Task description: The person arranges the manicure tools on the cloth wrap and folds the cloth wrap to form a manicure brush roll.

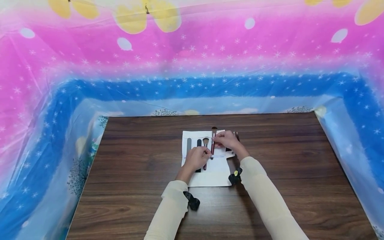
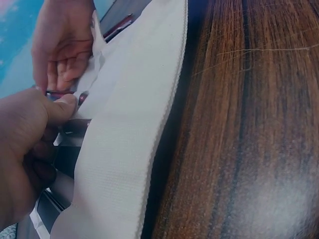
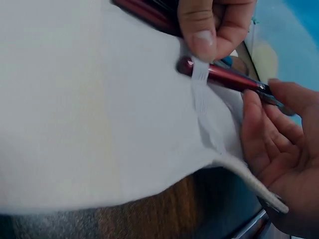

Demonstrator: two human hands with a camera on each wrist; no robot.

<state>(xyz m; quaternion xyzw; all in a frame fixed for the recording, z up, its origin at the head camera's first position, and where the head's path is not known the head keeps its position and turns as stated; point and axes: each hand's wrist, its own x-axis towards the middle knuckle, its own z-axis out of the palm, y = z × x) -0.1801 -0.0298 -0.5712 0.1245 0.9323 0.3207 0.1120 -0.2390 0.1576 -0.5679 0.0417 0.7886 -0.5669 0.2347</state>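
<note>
A white cloth brush roll (image 1: 210, 176) lies spread on the table. My right hand (image 1: 226, 139) pinches a makeup brush (image 1: 213, 146) with a dark red handle, bristles pointing away from me. In the right wrist view, the rounded end of that brush's handle (image 3: 227, 76) passes under a white elastic band (image 3: 200, 87). My left hand (image 1: 197, 158) pinches the band beside the handle, thumb on top. Left of it, a second makeup brush (image 1: 205, 141), a black flat tool (image 1: 199, 143) and a grey strip (image 1: 189, 145) lie on the roll, partly behind my left hand.
Brown wooden table (image 1: 126, 173) surrounds the roll. Thin dark items (image 1: 237, 136) lie past my right hand, mostly hidden by it. A printed pink and blue curtain (image 1: 192, 66) hangs along the table's far edge and sides.
</note>
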